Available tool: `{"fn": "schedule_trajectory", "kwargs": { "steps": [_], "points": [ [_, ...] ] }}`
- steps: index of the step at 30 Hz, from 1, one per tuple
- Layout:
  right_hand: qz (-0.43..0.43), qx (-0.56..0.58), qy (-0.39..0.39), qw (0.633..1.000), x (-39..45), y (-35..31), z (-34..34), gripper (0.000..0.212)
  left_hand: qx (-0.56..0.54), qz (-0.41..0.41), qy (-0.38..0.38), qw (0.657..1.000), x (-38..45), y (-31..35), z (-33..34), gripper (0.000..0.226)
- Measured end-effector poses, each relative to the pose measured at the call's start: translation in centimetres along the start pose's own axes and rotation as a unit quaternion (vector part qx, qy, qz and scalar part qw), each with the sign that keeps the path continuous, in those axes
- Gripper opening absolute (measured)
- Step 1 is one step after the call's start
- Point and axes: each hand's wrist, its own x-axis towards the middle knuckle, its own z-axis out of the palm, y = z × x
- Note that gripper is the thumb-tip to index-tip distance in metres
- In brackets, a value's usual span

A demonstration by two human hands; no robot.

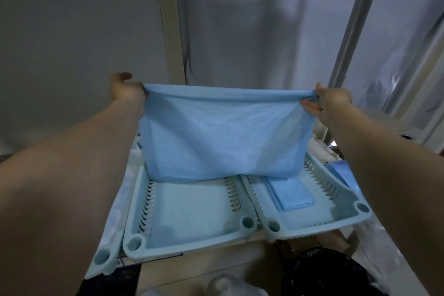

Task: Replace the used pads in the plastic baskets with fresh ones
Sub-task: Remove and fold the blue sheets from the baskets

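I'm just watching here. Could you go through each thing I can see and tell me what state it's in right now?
Left hand: pinching the sheet's top left corner.
Right hand: pinching the sheet's top right corner.
Blue sheet: unfolded, held up, stretched between both hands, hanging over the baskets.
Middle basket: no pad visible on the bare floor that shows.
Right basket: holds a folded pad.
Folded pad: folded, lying flat.
Black bin bag: open.

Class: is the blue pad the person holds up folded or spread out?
Spread out. The left hand and right hand each pinch a top corner, and the pad hangs as one wide sheet over the baskets.
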Motion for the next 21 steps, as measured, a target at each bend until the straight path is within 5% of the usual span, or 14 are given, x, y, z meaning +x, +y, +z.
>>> {"fn": "schedule_trajectory", "kwargs": {
  "steps": [4,12,17,21],
  "points": [
    [-0.056,0.039,-0.037,0.997,2.7,0.4,1.8,0.044,-0.046,0.021,-0.011,0.999,2.0,0.6,2.6,0.036],
    [-0.114,0.243,-0.061,0.961,3.5,-1.3,4.2,0.016,-0.112,0.093,-0.015,0.989,3.6,4.6,5.0,0.031],
    [-0.067,0.112,0.021,0.991,2.4,3.4,1.6,0.007,-0.014,0.063,0.026,0.998,2.1,-1.5,2.0,0.037],
    [-0.035,-0.052,0.044,0.997,1.4,8.9,-2.2,0.018,0.211,0.020,0.039,0.976,-2.3,-8.4,-2.0,0.036]
  ]
}}
